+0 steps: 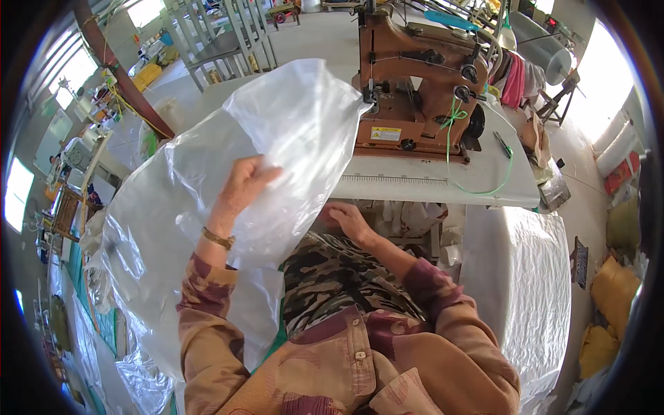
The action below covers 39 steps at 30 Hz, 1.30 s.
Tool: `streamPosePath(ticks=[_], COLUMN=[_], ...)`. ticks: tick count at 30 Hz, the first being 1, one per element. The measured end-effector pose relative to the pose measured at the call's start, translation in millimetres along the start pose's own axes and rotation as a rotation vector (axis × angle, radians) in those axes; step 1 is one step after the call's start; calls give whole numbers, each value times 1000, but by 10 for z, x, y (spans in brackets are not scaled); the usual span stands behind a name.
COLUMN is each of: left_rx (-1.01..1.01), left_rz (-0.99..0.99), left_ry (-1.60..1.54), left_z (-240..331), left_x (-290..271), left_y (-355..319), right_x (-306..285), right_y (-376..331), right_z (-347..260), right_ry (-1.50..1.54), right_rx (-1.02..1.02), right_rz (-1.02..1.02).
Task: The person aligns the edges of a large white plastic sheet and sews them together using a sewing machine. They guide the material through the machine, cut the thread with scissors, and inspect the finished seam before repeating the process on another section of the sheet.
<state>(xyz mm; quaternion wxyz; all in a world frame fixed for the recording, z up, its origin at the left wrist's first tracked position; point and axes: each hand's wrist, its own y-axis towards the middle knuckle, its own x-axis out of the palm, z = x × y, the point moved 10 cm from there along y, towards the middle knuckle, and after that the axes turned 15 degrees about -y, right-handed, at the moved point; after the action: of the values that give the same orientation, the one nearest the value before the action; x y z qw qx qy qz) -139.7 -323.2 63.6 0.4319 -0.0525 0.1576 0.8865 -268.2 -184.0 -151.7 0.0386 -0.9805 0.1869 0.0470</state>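
A large, shiny, translucent white plastic sheet (290,104) spreads over the table's left side and hangs down toward my lap. Its upper right corner reaches the needle area of a brown sewing machine (432,117). My left hand (245,185) is closed on the sheet near its middle, with fingers curled and slightly blurred. Lower and to the right, my right hand (351,223) hovers in front of the table's near edge, beside the sheet's right margin. Its fingers are loosely bent and apart, with nothing visible in them; the fingertips are in shadow.
Green thread (449,138) trails from the machine onto the white tabletop (498,176), where small thread snips (503,144) lie. A stack of white sheets (532,290) stands at my right. A grey slatted chair (221,45) is beyond the table, and a reddish post (117,62) rises at left.
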Motion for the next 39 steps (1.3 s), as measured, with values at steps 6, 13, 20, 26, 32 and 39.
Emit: streamPosePath(ticks=[6,13,20,26,32,39], left_rx=[147,-221,-10,3,-10,-253], left_rz=[55,154,134,136,258,573], left_ry=[605,211,964,951,999,1162], left_z=[7,-1510,-1277,-1191,-876,-924], left_x=[-832,-1247,-487,-506,-934,-2154], left_y=[448,240,54,37,128,91], right_x=[964,865,982,1069,499,-23], right_y=[-189,-184,335,185,-270,-1453], right_z=[-458,-177,-68,-267,237,-524], right_ry=[578,187,293,416,60,543], right_rx=[58,241,-61,6,139,42], right_rz=[-480,-442,-206,-284,-118,-201])
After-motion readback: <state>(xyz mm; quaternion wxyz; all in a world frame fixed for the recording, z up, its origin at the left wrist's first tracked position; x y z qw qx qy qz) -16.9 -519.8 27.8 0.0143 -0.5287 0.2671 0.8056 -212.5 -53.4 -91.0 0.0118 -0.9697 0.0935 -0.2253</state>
